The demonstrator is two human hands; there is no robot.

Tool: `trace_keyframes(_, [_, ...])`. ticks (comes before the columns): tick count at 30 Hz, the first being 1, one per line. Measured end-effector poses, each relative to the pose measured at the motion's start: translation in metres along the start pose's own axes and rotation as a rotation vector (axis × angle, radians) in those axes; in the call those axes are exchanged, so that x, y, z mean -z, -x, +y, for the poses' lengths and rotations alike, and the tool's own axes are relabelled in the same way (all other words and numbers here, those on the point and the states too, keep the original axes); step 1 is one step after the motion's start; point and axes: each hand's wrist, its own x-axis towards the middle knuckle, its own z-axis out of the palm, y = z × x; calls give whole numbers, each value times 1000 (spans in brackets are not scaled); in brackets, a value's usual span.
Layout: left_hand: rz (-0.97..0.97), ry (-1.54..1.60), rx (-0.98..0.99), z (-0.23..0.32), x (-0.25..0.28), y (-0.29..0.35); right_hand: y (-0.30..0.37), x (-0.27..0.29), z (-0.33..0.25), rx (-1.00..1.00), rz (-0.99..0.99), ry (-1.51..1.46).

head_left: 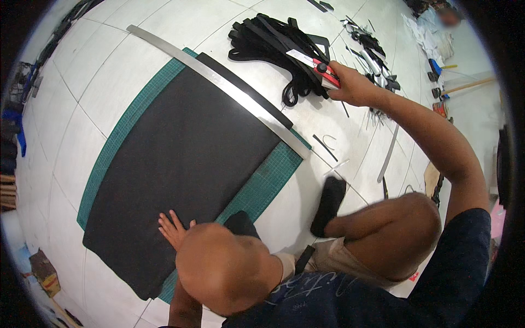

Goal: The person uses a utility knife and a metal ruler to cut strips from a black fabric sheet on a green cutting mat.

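Observation:
My left hand [174,229] lies flat with fingers spread on a large sheet of black material [180,136]. Beneath that sheet is a green gridded cutting mat [268,180], showing along its edges. A long steel ruler [219,79] lies across the sheet's far end, with a narrow black strip [246,90] of the material beyond it. Out to the far right, my right hand [353,85] is closed around a red and white utility knife [326,74]. The knife is over the edge of a bundle of black straps [268,41].
Scattered offcuts and tools [372,52] lie on the white tiled floor at the far right. A thin metal strip [388,153] and a small black scrap [325,147] are near my right foot [329,205]. Another person [432,33] is at the far right corner.

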Motion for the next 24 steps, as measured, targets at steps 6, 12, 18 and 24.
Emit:
trace_keyframes(6, [-144,-326,171,12,1,3,17,-72,28,94,-2,-162])
trace_keyframes(12, [-245,-240,59,27,72,-39,31,-181,52,-96,40,-450])
trace_keyframes(18, [-387,-154,-142,97,173,-178,29,-254,37,-1,180,-561])
trace_keyframes(24, [-242,-73,-223,155,97,-313,26,-251,8,-65,129,-599])
